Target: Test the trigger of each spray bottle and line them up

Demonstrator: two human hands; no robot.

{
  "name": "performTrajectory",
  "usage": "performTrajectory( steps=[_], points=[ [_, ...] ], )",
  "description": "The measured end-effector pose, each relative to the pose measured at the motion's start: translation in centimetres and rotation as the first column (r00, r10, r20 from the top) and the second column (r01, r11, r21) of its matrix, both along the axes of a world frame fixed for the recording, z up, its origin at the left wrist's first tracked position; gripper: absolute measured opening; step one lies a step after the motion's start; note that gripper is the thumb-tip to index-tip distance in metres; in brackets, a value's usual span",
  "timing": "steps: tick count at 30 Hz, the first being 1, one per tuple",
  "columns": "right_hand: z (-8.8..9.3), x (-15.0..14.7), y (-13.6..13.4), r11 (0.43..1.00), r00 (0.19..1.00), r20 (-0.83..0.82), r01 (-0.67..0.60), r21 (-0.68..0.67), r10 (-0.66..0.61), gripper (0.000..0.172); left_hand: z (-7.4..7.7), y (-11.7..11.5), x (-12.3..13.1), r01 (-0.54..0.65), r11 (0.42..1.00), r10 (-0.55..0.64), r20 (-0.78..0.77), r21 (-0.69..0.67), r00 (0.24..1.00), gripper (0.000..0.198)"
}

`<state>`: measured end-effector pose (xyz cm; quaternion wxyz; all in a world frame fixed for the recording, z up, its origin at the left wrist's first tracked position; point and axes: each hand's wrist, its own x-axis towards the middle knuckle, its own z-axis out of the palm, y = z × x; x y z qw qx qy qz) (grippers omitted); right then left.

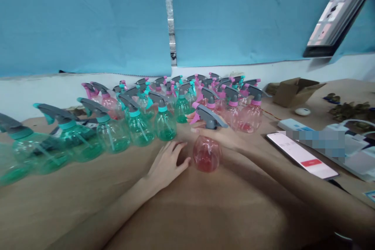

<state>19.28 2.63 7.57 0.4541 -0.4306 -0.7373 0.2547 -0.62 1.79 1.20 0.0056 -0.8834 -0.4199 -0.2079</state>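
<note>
A pink spray bottle (pixel 206 154) with a grey trigger head stands on the brown table in front of me. My right hand (pixel 218 132) wraps round its neck just under the grey head. My left hand (pixel 166 164) lies flat on the table with fingers stretched out, its fingertips close to the bottle's left side. Behind them stand several green spray bottles (pixel 165 124) and several pink ones (pixel 249 116) with grey trigger heads.
A phone (pixel 301 155) with a lit screen lies at the right, beside papers and a white box. An open cardboard box (pixel 294 90) and a small white object sit at the back right. A blue cloth (pixel 88 19) hangs behind the table.
</note>
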Motion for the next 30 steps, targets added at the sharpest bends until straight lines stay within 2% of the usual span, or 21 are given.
performTrajectory(
  steps=[4, 11, 15, 22, 27, 30],
  points=[
    [-0.4, 0.2, 1.2, 0.992, 0.985, -0.134, -0.115, -0.056, 0.107, 0.038, -0.3, -0.1, -0.2, 0.050, 0.998, -0.051, -0.029, -0.029, 0.998, 0.046],
    [-0.4, 0.1, 2.6, 0.996, 0.995, -0.091, 0.040, -0.077, -0.047, 0.036, -0.2, -0.1, -0.5, 0.102, 0.985, -0.119, -0.120, -0.138, 0.986, 0.056],
    [-0.4, 0.2, 2.6, 0.998, 0.994, -0.104, 0.027, -0.064, -0.034, 0.035, -0.2, 0.0, -0.6, 0.110, 0.980, -0.136, -0.153, -0.168, 0.979, 0.058],
    [-0.2, 0.5, 2.3, 0.996, 0.993, -0.112, 0.026, -0.083, -0.035, 0.023, -0.3, 0.1, -0.5, 0.117, 0.978, -0.141, -0.131, -0.173, 0.981, 0.056],
    [-0.1, 0.7, 1.8, 0.985, 0.983, -0.119, 0.128, -0.114, -0.141, 0.009, -0.2, 0.2, -0.5, 0.107, 0.979, -0.133, -0.145, -0.176, 0.980, 0.055],
    [-0.1, 0.8, 1.5, 0.980, 0.982, -0.135, 0.108, -0.165, -0.131, 0.010, -0.2, 0.2, -0.6, 0.108, 0.981, -0.130, -0.127, -0.164, 0.983, 0.053]
  ],
)
